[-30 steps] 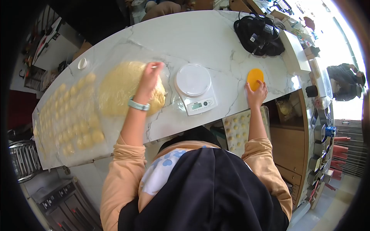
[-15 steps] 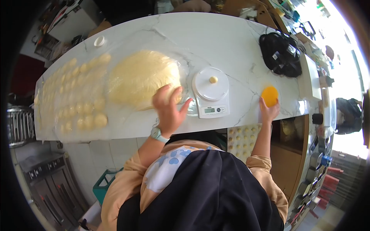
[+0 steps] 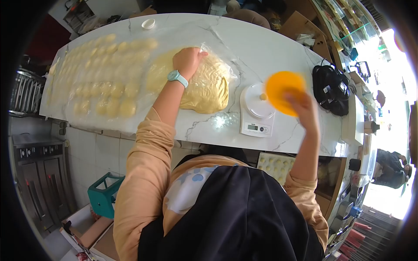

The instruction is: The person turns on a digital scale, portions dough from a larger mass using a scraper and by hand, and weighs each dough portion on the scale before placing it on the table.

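Observation:
My left hand (image 3: 188, 61) is closed on the edge of a clear plastic sheet (image 3: 230, 71) above the large slab of yellow dough (image 3: 207, 89). The dough's right part is bare or only thinly covered by the bunched film. In my right hand (image 3: 305, 108) is a round yellow dough scraper (image 3: 283, 89), blurred and lifted over the right side of the kitchen scale (image 3: 257, 127). A small dough piece (image 3: 263, 96) sits on the scale's white plate, partly behind the scraper.
Rows of dough balls (image 3: 109, 89) lie under plastic at the left. A white lid (image 3: 148, 24) stands at the table's back, a black bag (image 3: 331, 89) at the right. Below the tabletop is a tray of small dough pieces (image 3: 275, 164).
My left hand moved from the dough's near right edge to its far side, pulling the plastic back leftward. My right hand raised the scraper off the table and swung it left toward the scale.

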A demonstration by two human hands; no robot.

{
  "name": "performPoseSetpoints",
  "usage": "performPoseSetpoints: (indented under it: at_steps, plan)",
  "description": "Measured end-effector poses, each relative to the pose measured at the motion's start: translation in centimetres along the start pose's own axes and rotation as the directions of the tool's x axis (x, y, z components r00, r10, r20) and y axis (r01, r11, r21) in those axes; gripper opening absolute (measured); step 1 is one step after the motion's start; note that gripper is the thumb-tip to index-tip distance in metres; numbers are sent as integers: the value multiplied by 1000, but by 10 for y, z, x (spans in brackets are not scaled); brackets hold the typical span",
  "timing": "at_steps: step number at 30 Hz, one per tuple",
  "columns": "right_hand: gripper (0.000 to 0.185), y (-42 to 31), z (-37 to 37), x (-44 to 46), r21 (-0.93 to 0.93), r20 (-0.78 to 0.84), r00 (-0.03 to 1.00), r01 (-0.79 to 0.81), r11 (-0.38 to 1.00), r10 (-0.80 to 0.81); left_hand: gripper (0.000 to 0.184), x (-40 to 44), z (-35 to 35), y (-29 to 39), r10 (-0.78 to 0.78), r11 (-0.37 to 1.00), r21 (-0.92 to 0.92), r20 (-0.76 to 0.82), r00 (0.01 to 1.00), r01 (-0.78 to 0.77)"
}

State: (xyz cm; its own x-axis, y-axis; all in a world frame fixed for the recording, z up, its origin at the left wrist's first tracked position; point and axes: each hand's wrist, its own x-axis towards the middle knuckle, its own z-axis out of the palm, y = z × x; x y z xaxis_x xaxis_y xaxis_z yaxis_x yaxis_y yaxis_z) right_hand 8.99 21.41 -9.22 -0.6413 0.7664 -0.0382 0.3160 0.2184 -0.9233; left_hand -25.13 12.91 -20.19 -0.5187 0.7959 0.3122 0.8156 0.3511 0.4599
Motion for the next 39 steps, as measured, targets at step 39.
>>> performPoseSetpoints:
  at_steps: [39]
  plan:
    - [31, 43, 158, 54, -502, 432, 890, 373, 780, -147, 38, -225, 14, 39, 35, 810, -585, -3, 999, -30]
